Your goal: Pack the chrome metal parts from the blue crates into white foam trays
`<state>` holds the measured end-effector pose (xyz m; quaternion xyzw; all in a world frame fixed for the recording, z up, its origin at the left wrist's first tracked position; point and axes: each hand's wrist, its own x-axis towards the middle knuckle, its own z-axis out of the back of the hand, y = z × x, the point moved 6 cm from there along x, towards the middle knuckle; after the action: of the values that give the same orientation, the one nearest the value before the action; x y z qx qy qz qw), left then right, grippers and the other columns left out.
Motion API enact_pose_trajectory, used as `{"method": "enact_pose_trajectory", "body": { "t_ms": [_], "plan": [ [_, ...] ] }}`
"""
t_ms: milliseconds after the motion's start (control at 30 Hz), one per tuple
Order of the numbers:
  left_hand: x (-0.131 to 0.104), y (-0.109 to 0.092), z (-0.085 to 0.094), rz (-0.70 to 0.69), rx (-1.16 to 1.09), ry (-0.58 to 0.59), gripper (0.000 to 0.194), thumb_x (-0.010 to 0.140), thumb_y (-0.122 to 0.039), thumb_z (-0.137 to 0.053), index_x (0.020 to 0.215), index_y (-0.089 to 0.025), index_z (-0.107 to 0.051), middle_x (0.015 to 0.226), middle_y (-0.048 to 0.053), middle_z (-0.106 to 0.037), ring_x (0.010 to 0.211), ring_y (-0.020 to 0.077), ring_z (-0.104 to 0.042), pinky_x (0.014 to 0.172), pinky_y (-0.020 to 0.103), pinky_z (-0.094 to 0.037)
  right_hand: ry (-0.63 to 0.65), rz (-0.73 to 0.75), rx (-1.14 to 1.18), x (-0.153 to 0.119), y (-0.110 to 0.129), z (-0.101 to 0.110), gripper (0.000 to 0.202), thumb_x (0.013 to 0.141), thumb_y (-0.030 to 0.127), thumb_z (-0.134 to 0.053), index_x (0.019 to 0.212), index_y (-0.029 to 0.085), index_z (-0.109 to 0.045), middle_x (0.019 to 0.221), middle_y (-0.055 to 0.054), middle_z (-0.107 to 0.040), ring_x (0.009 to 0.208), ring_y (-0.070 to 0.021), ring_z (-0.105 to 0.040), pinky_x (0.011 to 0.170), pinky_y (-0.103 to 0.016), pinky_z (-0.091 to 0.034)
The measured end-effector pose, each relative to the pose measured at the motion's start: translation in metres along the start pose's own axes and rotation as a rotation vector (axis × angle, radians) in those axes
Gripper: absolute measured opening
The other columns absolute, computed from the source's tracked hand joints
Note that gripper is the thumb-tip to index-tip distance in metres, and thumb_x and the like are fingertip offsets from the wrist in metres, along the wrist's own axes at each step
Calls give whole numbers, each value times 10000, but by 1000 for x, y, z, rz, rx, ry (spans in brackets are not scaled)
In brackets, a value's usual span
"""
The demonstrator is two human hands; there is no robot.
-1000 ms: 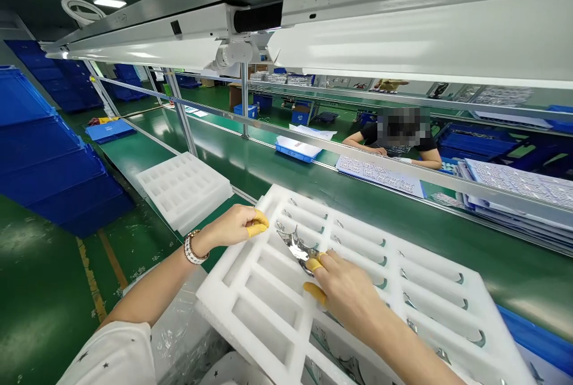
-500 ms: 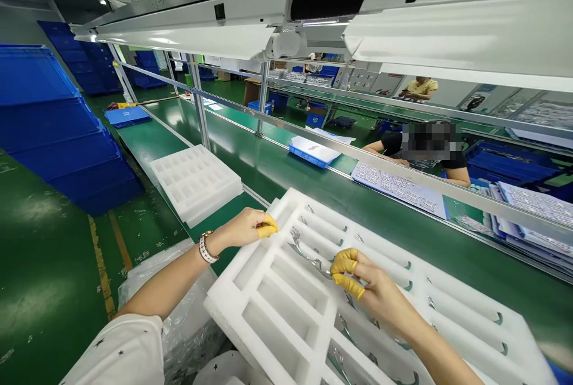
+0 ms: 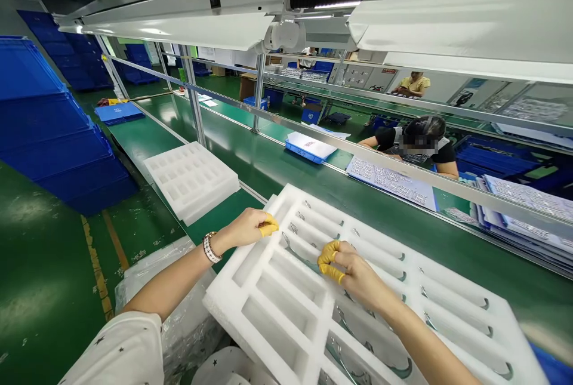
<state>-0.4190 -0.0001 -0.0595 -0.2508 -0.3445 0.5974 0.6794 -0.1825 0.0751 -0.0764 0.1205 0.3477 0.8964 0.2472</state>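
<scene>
A white foam tray (image 3: 333,298) with long slots lies tilted before me. Several slots hold thin, shiny curved metal parts; those nearest my left side are bare. My right hand (image 3: 353,271), in yellow finger cots, pinches the right end of a curved metal part (image 3: 290,246) that sits low in its slot. My left hand (image 3: 253,228), also with yellow finger cots, is at the tray's upper left rim. Its thumb and fingertips are pressed together, and whatever may be between them is hidden.
Another white foam tray (image 3: 192,179) stands on the green bench at left. Blue crates (image 3: 54,128) are stacked beyond it. A metal rail (image 3: 313,131) crosses ahead, with a light housing (image 3: 179,21) overhead. Across the bench a person (image 3: 416,140) bends over sheets of small parts (image 3: 391,182).
The metal part has gone down into its slot, and my right hand has shifted slightly left with it. My left hand stays at the rim. The view has turned a little.
</scene>
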Motion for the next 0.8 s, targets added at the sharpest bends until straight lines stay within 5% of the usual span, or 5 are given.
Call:
{"method": "enact_pose_trajectory", "body": {
  "t_ms": [200, 433, 600, 800],
  "plan": [
    [2, -7, -9, -113, 153, -43, 250, 929, -177, -541, 1049, -179, -760, 902, 38, -734, 736, 125, -633, 703, 234, -488, 140, -32, -400, 8, 16, -5, 226, 779, 92, -527, 656, 215, -671, 854, -77, -609, 866, -245, -558, 750, -390, -486],
    [5, -17, -24, -281, 430, 89, 191, 981, -267, -590, 988, -220, -774, 844, 15, -670, 815, 138, -635, 815, 271, -435, 336, -7, -450, 29, 22, -3, 155, 734, 134, -614, 645, 228, -700, 811, -63, -614, 826, -214, -570, 717, -337, -463],
    [6, -15, -27, -229, 472, 81, 118, 941, -248, -647, 923, -203, -754, 875, 13, -658, 830, 144, -630, 839, 292, -410, 297, -44, -721, 30, 36, -7, 230, 726, 37, -584, 663, 210, -723, 815, -82, -644, 854, -244, -609, 785, -391, -471],
    [17, -20, -26, -127, 543, 106, 119, 917, -253, -636, 839, -188, -698, 872, 26, -671, 803, 161, -626, 812, 299, -433, 102, -7, -288, -35, 38, 41, 305, 871, 170, -541, 1068, 239, -763, 1044, -83, -704, 963, -231, -652, 827, -349, -522]
  ]
}}
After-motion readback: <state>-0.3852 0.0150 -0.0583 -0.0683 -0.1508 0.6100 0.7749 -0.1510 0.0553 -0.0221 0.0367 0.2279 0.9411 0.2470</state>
